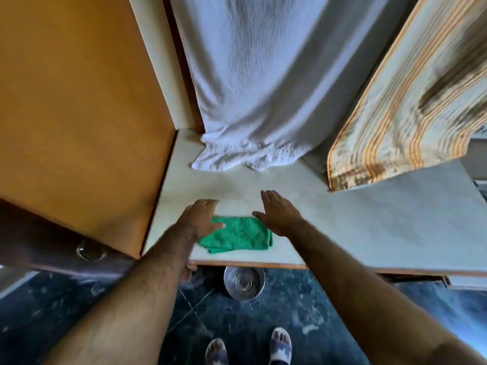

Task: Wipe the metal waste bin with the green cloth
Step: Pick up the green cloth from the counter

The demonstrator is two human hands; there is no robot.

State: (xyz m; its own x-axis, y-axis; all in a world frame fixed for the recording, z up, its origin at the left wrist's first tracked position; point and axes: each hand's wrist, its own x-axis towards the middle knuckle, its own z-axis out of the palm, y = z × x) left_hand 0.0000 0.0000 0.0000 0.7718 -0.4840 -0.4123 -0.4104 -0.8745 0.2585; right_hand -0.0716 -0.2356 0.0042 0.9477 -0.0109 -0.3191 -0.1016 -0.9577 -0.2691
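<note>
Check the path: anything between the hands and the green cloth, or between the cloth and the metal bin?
Hands: nothing. The left hand overlaps the green cloth; the right hand is at its right edge. Cloth to metal bin: the bin sits on the floor, partly under the tabletop, whose front edge overhangs it.

No readable text, labels, brand names, numbers or signs appear anywhere in this view (the picture is somewhat motion-blurred, so any fine print would be lost).
</note>
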